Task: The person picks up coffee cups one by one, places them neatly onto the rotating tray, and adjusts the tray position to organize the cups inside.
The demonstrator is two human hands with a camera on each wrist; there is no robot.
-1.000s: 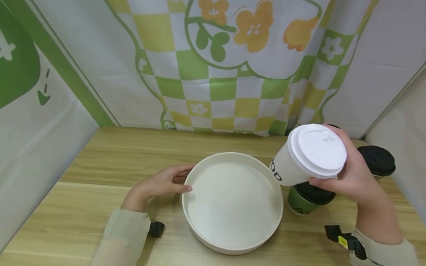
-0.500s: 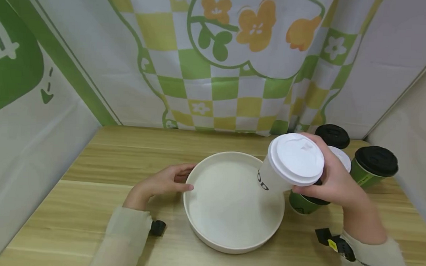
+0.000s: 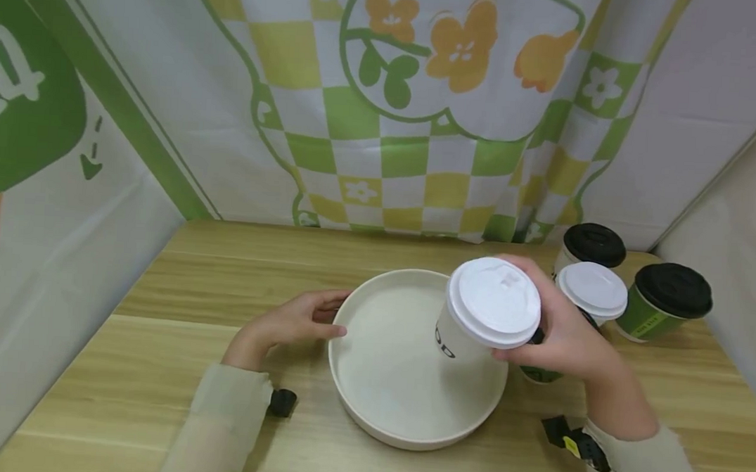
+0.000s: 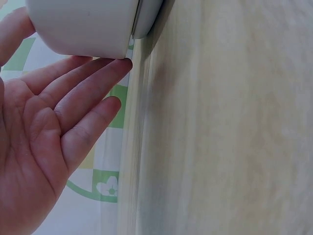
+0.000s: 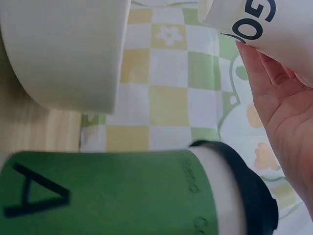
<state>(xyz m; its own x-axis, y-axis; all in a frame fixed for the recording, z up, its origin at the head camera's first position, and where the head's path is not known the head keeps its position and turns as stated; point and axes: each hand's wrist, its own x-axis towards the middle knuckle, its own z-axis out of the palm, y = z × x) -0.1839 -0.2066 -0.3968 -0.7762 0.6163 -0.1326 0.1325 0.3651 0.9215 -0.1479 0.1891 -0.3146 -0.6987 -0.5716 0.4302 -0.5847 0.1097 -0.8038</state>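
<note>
My right hand (image 3: 560,335) grips a white paper cup (image 3: 492,304) with a white lid and dark letters. The cup is tilted slightly and held over the right part of a round cream tray (image 3: 397,385). In the right wrist view the fingers curve round the white cup (image 5: 288,34), above the level of a green cup (image 5: 117,196) with a dark lid. At the tray's left side, my left hand (image 3: 294,324) has its thumb on the rim. The left wrist view shows its fingers (image 4: 88,105) nearly straight, tips against the tray's outer wall (image 4: 83,29).
Right of the tray stand a black-lidded cup (image 3: 593,245), a white-lidded cup (image 3: 594,291) and a green cup with black lid (image 3: 670,291). Another green cup (image 3: 539,375) is mostly hidden behind my right hand. A checked curtain (image 3: 407,160) hangs behind the wooden table (image 3: 157,367).
My right hand has carried the white cup leftward and a little nearer, from beside the tray to over it, uncovering the cups behind. The left hand has stayed at the tray's rim.
</note>
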